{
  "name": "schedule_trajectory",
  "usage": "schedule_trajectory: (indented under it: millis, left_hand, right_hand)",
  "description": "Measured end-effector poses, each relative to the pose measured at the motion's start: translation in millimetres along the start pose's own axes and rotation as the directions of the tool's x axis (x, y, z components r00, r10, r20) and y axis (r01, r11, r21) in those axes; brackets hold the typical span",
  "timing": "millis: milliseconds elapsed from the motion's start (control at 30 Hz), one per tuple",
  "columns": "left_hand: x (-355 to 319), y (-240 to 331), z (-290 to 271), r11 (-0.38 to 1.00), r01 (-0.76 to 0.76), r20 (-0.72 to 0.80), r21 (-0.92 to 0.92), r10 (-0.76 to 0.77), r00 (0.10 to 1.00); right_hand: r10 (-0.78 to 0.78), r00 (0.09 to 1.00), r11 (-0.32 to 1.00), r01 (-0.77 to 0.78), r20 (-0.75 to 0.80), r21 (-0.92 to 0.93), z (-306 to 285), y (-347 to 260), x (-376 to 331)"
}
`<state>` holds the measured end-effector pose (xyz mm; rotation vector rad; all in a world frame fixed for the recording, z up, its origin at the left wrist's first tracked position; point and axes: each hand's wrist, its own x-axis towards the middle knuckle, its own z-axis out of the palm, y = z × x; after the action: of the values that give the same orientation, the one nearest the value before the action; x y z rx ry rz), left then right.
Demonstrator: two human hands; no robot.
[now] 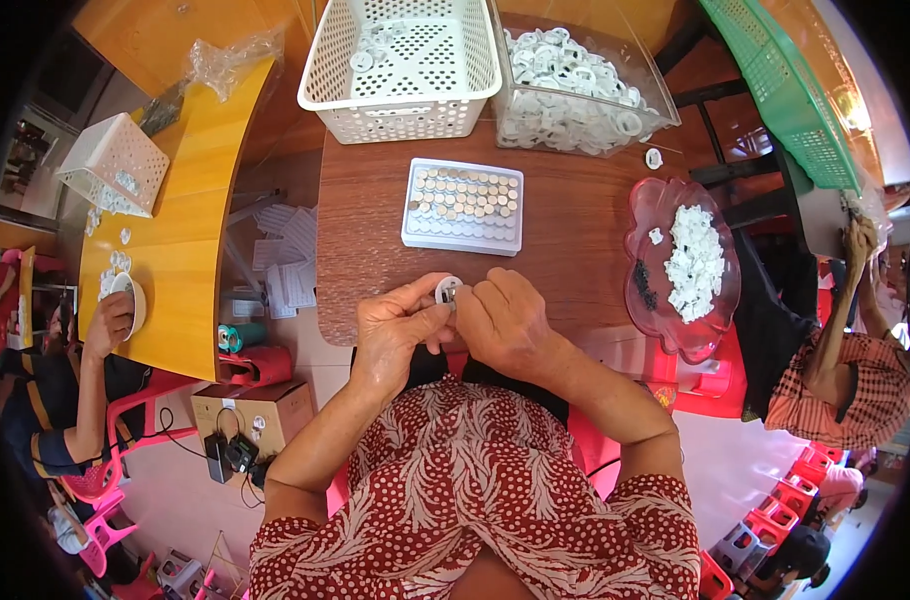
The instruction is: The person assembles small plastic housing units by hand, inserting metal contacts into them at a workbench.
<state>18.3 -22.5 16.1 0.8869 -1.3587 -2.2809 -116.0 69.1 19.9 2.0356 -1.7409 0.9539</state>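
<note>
Simply a small round white piece (444, 287); dark-patched; between the fingers (412, 291).

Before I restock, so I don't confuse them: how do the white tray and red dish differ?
The white tray is rectangular; the red dish has a scalloped rim. The tray holds round discs in rows; the dish holds heaped white pieces and small black pieces. Both hold many small parts.

Here's the small white round piece (448, 289) on my feed: its pale, disc-like face tips up toward me, a dark patch at its right side. It's pinched in the left hand (415, 308), right hand (470, 305) close against it, finer detail hidden.
</note>
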Motion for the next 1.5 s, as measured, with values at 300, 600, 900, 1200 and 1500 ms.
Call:
schedule_trajectory:
  millis: [300, 600, 900, 1200, 1500]
  left_hand:
    - [1.1, -2.7, 0.4, 0.998, 0.030, 0.056, 0.057, -0.033, 0.998]
    - [-3.2, -3.8, -1.6, 0.998, 0.059, 0.064, 0.015, -0.060, 0.996]
    - [-3.8, -1.6, 7.2, 0.996, -0.010, 0.051, 0.084, 0.006, 0.999]
    - [2.2, -5.3, 6.0, 1.000, 0.023, -0.011, 0.004, -0.023, 1.000]
    - [1.4, -7.8, 4.4, 0.998, 0.048, -0.024, -0.050, -0.049, 0.999]
  right_hand:
    - [-0.097, 0.981, 0.989, 0.115, 0.168, -0.098, -6.8, -3.2, -6.1]
    - [0.357, 0.927, 0.887, -0.374, 0.112, 0.271, -4.8, 2.5, -10.9]
    - [0.710, 0.462, 0.136, -0.830, 0.531, 0.540, -9.2, -0.4, -6.3]
    - [0.605, 0.787, 0.794, -0.587, -0.121, 0.158, -14.2, 49.6, -7.6]
    - [0.357, 0.934, 0.903, -0.347, -0.006, -0.251, 6.9, 70.1, -1.1]
